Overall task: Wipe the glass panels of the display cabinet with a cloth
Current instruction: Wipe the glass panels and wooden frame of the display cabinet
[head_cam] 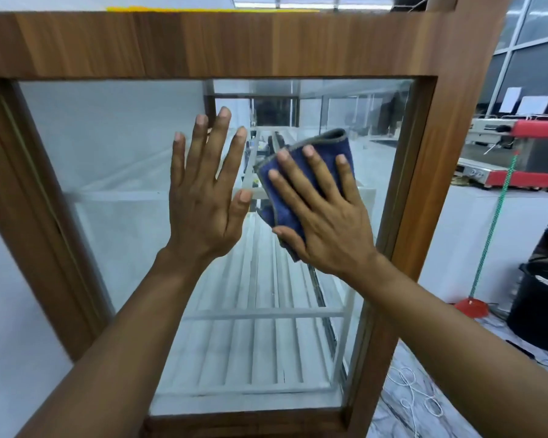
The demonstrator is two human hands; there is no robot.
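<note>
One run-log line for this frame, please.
stage: wiping | right hand: pressing cloth flat on glass | left hand: open, spread at glass

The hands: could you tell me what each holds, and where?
Right hand presses the middle of the blue cloth against the glass panel; left hand holds nothing.

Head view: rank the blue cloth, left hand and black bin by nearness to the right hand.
1. blue cloth, pressed under the right hand.
2. left hand, just to its left.
3. black bin, far right, on the floor.
</note>
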